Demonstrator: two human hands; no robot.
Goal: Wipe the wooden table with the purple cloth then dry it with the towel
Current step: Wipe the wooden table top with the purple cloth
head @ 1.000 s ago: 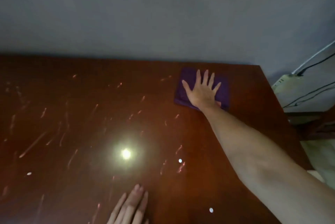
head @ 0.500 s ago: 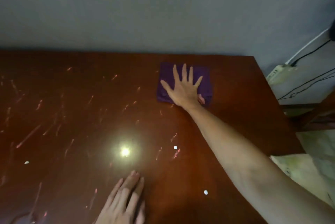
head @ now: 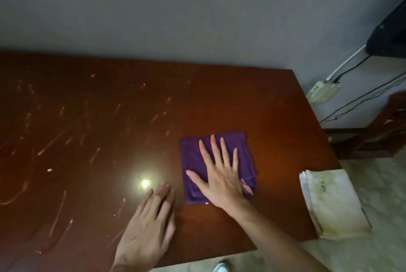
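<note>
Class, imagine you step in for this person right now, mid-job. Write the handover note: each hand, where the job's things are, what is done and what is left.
Right hand: flat, fingers spread, pressing the folded purple cloth onto the wooden table, toward its near right part.
Left hand: flat on the table near the front edge, holding nothing.
Towel: folded, pale, lying on the table's near right corner, untouched.
Done: the right part of the table looks free of streaks.
Left: the left and middle parts show many pale streaks and specks; wipe those, then dry the whole top with the towel.
</note>
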